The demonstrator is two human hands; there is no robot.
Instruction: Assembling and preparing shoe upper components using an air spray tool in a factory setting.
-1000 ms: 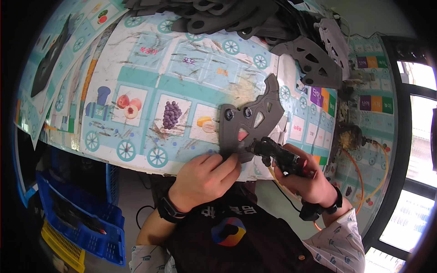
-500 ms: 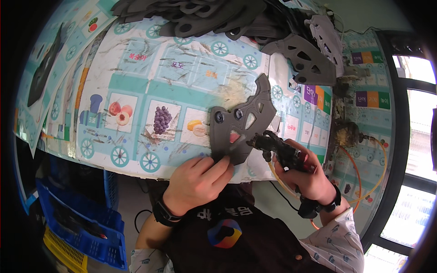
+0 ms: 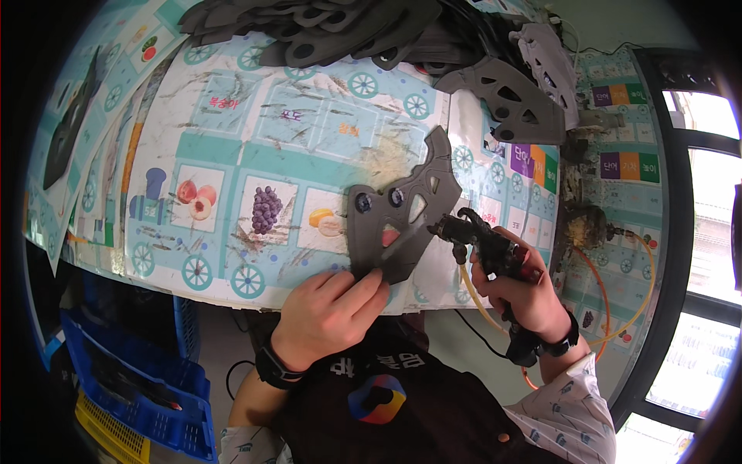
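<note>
A dark grey curved plate [image 3: 369,246] with cut-out holes and two round dark fittings lies near the front edge of the worktable. My left hand [image 3: 331,311] pinches its near corner between thumb and fingers. To its right, my right hand [image 3: 525,294] is wrapped round a black spray gun [image 3: 483,249] with a hose on it. The gun's nozzle points left, close to the plate's right edge but apart from it. Whether a finger presses the trigger cannot be made out.
A heap of similar dark grey plates [image 3: 325,35] covers the far side of the table [image 3: 209,255]. One more plate [image 3: 506,100] lies at the far right. Yellow and orange hoses [image 3: 607,309] loop on the right. Blue baskets [image 3: 139,379] stand below on the left.
The spray gun has shifted slightly right, away from the plate's edge, and its nozzle is a little higher. My left hand keeps its pinch on the plate. The whole view has shifted slightly.
</note>
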